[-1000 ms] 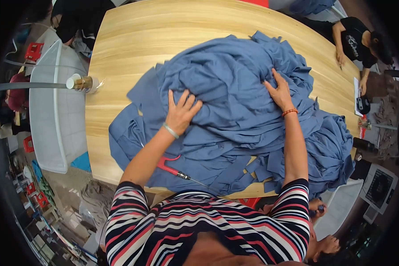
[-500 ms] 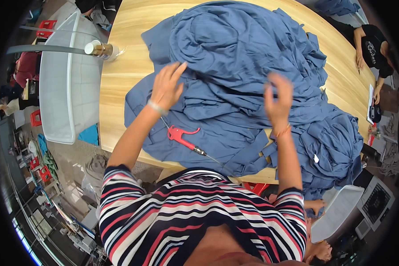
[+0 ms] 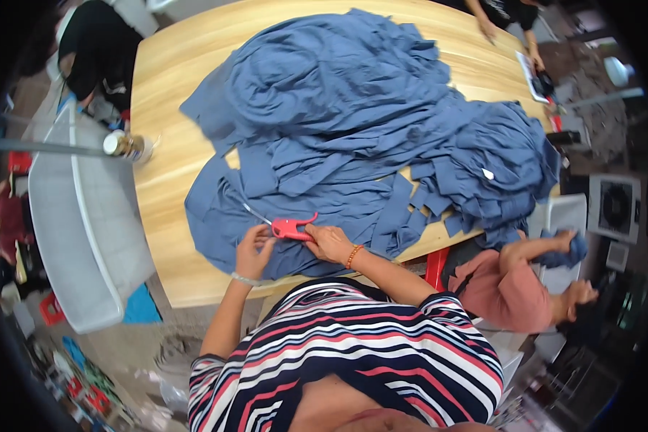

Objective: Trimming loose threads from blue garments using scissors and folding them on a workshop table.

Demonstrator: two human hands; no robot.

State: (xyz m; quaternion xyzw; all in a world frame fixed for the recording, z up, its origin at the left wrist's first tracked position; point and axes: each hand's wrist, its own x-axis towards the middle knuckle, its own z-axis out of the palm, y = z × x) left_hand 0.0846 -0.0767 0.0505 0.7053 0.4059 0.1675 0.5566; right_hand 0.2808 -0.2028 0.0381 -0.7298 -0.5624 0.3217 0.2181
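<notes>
My right hand [image 3: 330,246] is closed around the handle of a red air blow gun [image 3: 286,227] with a curved trigger lever. Its thin nozzle points up and to the left over the near layer of blue cloth [image 3: 216,209]. Beside the gun's left side is my left hand [image 3: 252,252], its fingers loosely bent and apart, with nothing visible in them. Beyond both hands lies a large crumpled heap of blue garments [image 3: 324,79]. Another bunched blue heap [image 3: 482,158] sits at the right, with a small white scrap [image 3: 488,174] on it.
A light wooden table [image 3: 165,79] carries the cloth. Left of it stands a pale plastic bin [image 3: 57,216]; a capped bottle-like fitting [image 3: 127,146] is by the table's left edge. A person in a pink top [image 3: 504,291] is at the right, handling blue cloth. Others stand beyond the table.
Both hands have come back from above the cloth toward my body. My right hand has taken hold of the blow gun, which lay on the cloth. My view has shifted.
</notes>
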